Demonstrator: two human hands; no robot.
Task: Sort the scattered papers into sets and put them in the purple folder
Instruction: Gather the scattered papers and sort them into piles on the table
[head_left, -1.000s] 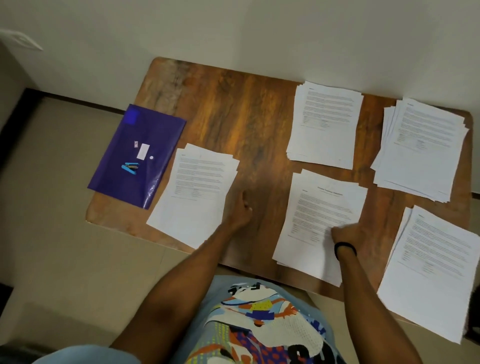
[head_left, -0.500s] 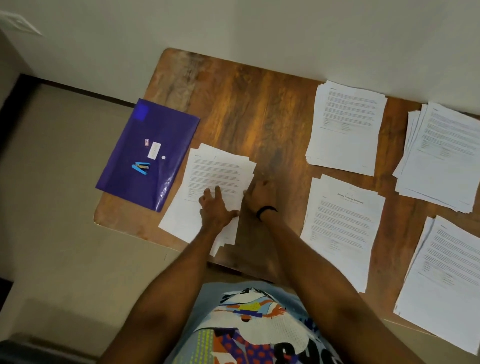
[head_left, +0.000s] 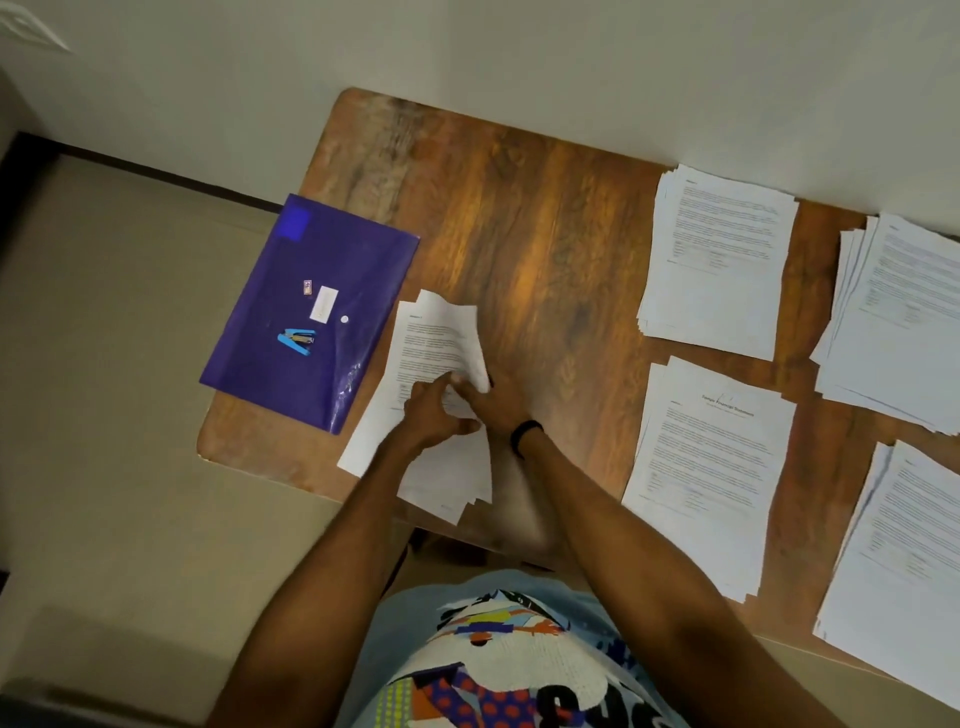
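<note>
Right hand (head_left: 496, 408) joined left hand (head_left: 434, 418), both gripping one paper stack (head_left: 439, 338) of five.

A broad strip of bare wood on the table (head_left: 545, 249) runs from the wall (head_left: 519, 62) to the near edge, between the loose stack (head_left: 436, 332) and the four stacks on the right; this is the widest passage. The back left corner is also bare. The purple folder (head_left: 311, 260) covers the left end with a blue stapler (head_left: 297, 341) on top, and the loose stack lies hard against it. The left hand (head_left: 428, 415) and right hand (head_left: 501, 402) hold that stack, their forearms crossing the near edge. The far middle stack (head_left: 722, 260), far right stack (head_left: 904, 322), near middle stack (head_left: 711, 467) and near right stack (head_left: 898, 561) leave only narrow lanes of wood between them.
</note>
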